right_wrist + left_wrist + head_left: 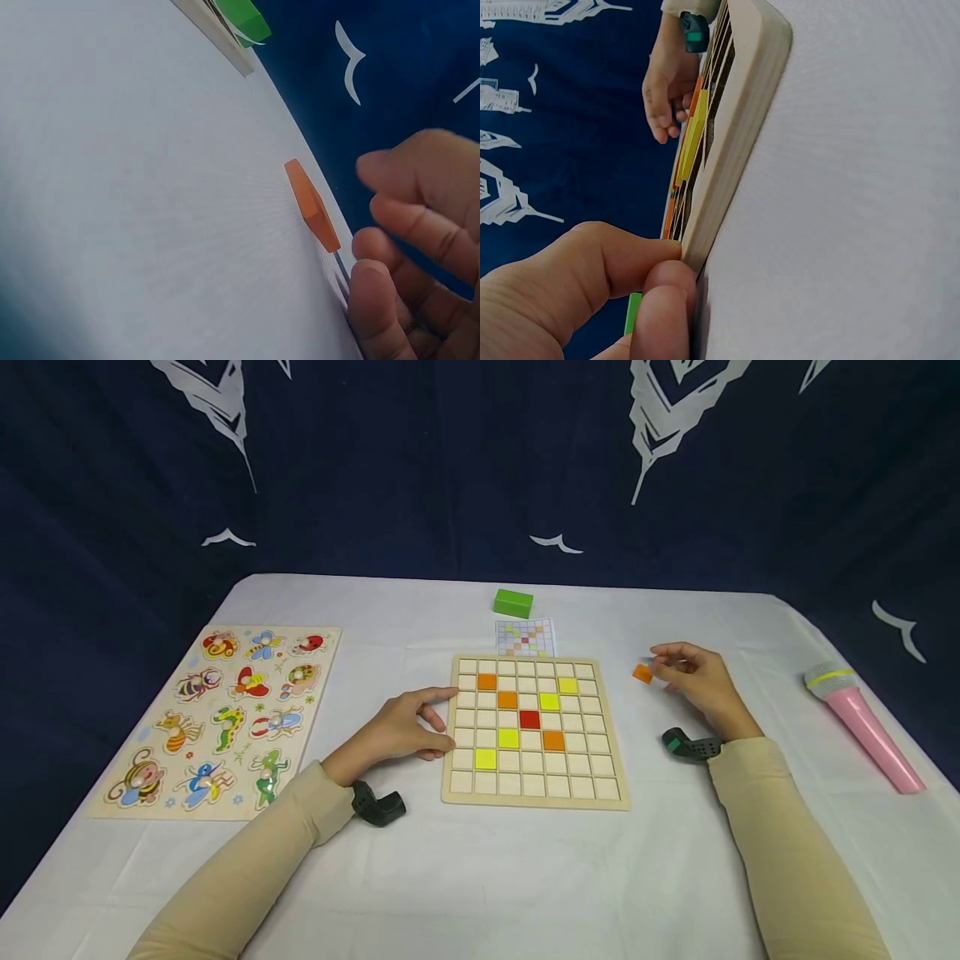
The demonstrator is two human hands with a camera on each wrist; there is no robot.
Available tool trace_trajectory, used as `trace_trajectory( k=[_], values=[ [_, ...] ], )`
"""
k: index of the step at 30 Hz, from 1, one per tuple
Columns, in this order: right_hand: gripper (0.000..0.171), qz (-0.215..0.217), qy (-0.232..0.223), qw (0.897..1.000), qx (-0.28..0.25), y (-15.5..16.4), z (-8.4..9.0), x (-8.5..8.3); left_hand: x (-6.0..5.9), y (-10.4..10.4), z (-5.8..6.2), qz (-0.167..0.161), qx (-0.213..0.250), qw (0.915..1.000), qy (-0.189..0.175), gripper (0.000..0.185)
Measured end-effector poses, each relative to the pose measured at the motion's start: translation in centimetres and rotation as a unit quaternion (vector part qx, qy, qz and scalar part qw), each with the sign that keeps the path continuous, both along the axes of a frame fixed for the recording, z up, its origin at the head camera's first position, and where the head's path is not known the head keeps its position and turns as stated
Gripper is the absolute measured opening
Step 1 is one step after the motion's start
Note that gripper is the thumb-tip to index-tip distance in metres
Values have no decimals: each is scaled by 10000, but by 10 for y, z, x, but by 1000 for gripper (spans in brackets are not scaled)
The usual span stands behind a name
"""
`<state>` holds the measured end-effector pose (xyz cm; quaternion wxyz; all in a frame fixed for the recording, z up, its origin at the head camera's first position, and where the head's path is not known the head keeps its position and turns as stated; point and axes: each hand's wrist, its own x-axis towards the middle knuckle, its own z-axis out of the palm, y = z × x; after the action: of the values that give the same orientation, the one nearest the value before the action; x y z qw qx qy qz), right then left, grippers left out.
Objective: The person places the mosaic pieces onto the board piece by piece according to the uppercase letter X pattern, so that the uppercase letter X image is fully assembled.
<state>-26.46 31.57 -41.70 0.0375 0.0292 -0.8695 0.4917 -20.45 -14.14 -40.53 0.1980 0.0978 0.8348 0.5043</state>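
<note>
A wooden grid board [609,793] lies mid-table with orange, yellow and one red tile [529,720] set in its cells. My left hand [446,718] rests against the board's left edge, and its thumb and a finger press on the board's side [735,127] in the left wrist view. My right hand [660,667] hovers right of the board with loosely curled fingers [409,225]. A loose orange tile [642,673] lies on the white cloth just off its fingertips. In the right wrist view a small gap shows between that orange tile [311,204] and the fingers.
A wooden insect peg puzzle [217,718] lies at the left. Behind the board sit a small pattern card [526,637] and a green block [513,602]. A pink toy microphone [862,722] lies at the right edge. A dark blue curtain hangs behind the table.
</note>
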Motion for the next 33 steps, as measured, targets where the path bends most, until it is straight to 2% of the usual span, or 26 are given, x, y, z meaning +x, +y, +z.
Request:
trace_trajectory(
  k=[10, 17, 26, 33],
  values=[
    [45, -104, -615, 9937, 927, -3, 6, 2, -1, -1, -2, -2, 31, 10000, 43, 84],
    [45, -164, -810, 9895, 1189, -5, 11, 3, -1, -1, -2, 18, 11, 10000, 18, 84],
    [40, -99, -547, 9899, 1301, -4, 11, 5, -1, 0, -1, -7, -88, 9999, 74, 83],
    [39, 351, -241, 9909, 1280, -11, 17, 9, 1, 0, 0, -12, -114, 9999, 93, 83]
  ],
)
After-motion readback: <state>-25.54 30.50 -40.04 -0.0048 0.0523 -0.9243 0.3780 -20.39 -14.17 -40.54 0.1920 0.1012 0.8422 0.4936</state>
